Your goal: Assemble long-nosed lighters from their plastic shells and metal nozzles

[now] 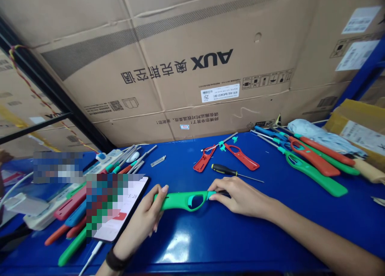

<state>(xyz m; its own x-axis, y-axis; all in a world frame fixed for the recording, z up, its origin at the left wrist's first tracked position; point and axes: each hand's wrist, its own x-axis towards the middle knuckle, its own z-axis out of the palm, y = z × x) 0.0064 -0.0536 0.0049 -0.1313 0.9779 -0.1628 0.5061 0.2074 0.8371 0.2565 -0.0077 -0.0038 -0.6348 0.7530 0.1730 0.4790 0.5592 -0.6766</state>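
A green long-necked lighter (177,201) lies level between my two hands, above the blue tabletop. My left hand (154,207) is wrapped round the handle end. At the other end, the fingers of my right hand (233,194) pinch the teal collar where the neck begins; most of the neck is hidden by that hand. The lighter's oval trigger opening, with a teal trigger in it, faces me. Just beyond my right hand lies a yellow-and-black screwdriver (224,170). Behind it are red lighter shell halves (242,158) and small teal parts (222,146).
On the left, several lighters (70,202) lie beside a phone (120,212) and a white power strip (45,218). More lighters (319,174) lie at the right, near a pale blue plastic bundle (321,138). A small clear tube (158,161) rests mid-table. A large cardboard box (180,35) stands along the back.
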